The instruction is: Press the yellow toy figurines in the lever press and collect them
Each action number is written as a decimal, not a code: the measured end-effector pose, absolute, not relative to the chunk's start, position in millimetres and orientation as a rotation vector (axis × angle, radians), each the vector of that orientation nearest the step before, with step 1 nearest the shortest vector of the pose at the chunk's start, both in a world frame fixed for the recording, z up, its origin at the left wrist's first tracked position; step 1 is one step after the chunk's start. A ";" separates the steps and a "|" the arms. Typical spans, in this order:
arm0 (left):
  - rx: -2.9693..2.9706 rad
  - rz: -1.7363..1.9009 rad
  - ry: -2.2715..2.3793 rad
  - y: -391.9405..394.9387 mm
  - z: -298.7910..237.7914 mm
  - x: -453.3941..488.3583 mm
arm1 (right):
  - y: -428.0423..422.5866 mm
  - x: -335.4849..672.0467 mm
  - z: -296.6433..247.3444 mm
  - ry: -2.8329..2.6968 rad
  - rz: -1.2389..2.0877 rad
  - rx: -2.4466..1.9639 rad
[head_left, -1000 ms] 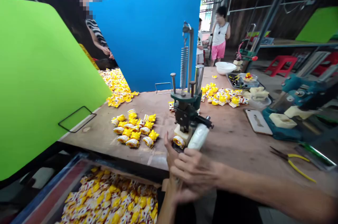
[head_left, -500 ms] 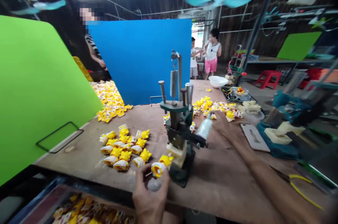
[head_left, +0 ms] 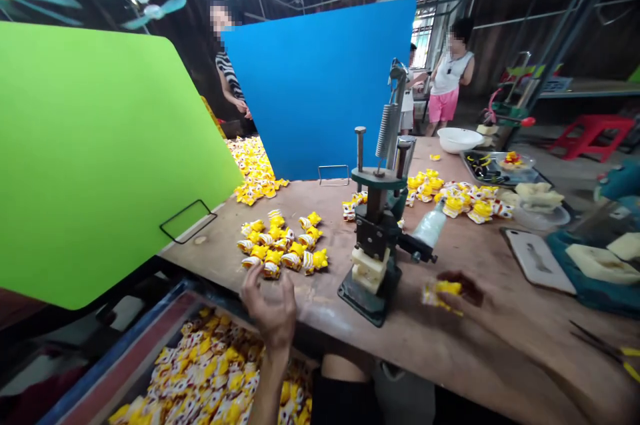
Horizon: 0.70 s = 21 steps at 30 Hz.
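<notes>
My left hand [head_left: 270, 308] is over the table's front edge, fingers apart and holding nothing. Just beyond its fingertips lies a loose group of yellow-and-white plastic toy figure pieces [head_left: 273, 258], several in rough rows. My right hand [head_left: 467, 295], blurred, grips a yellow-and-white toy piece [head_left: 443, 293] above the table, right of the press. Between the hands stands a dark green hand press [head_left: 373, 231] with a coil spring and a cream-coloured block [head_left: 369, 270] under its head. Its lever, wrapped in clear plastic [head_left: 430, 228], points right.
Below the table edge, a crate [head_left: 145, 351] holds many similar pieces. More pieces [head_left: 460, 197] are heaped behind the press. Green [head_left: 120, 145] and blue [head_left: 320, 98] boards stand upright. A phone [head_left: 537, 259] and pliers [head_left: 607, 348] lie right. Other people [head_left: 450, 78] stand beyond.
My left hand has let go of its toy piece and moved left from the press. My right hand has come back from the far heap, holding a piece. The view has turned left.
</notes>
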<state>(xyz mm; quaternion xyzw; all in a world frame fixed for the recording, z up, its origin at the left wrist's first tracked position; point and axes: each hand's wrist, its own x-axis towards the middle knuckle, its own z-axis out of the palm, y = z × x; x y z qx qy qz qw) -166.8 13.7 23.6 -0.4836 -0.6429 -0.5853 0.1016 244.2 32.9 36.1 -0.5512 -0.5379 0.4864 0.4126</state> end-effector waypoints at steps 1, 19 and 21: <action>-1.510 -1.852 -1.895 -5.8 26.2 -148.2 | 17.5 229.7 42.7 -1.379 1.350 -1.330; -1.779 -2.151 -2.121 9.8 11.4 -25.2 | 148.6 219.6 129.0 -0.959 1.357 -0.964; -1.765 -2.261 -2.104 9.0 4.6 -22.8 | 144.6 205.6 181.0 -0.932 1.311 -0.836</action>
